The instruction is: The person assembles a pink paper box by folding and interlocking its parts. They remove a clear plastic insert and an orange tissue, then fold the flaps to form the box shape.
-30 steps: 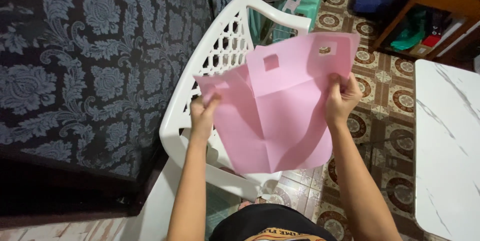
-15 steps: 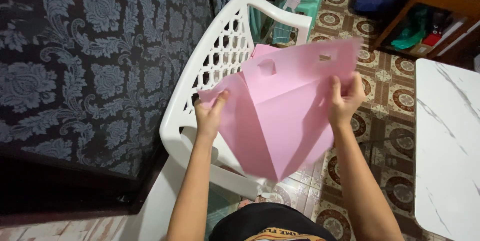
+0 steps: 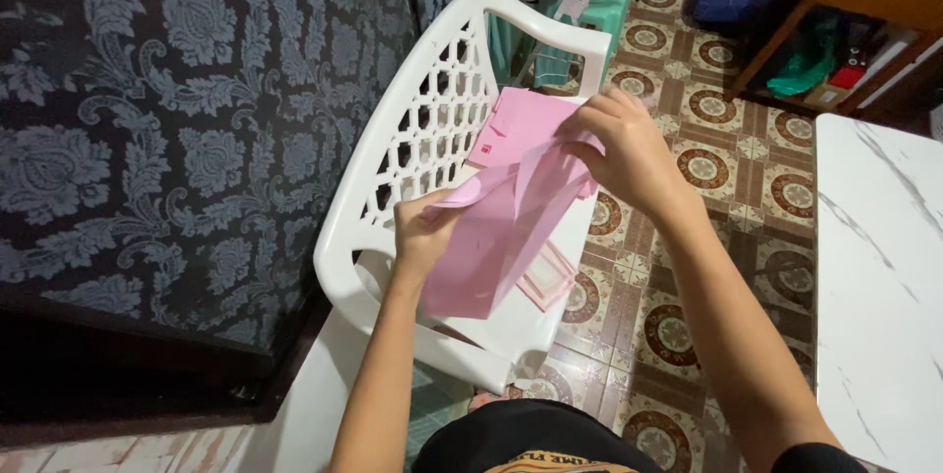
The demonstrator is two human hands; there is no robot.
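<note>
**Both hands grip a folded pink bag over a white chair**

At the centre of the frame the flat pink non-woven bag with cut-out handles (image 3: 501, 227) hangs folded lengthwise between two bare hands, above the seat of the white plastic lattice-back chair (image 3: 432, 110); the left hand (image 3: 422, 234), just left of centre, pinches the bag's lower left edge, fingers closed on the fabric; the right hand (image 3: 629, 154), right of centre and higher, clamps the bag's upper edge with its knuckles turned up, fingers curled over the pink material; more pink pieces lie on the chair seat behind and below the held bag, one at its top near the chair back, another showing at the lower right of the bag; the dark damask-patterned wall covering (image 3: 177, 129) fills the left half of the frame; the brown-and-cream patterned tile floor (image 3: 688, 316) runs down the right of centre; the white marble-look tabletop (image 3: 879, 277) occupies the right edge.
</note>
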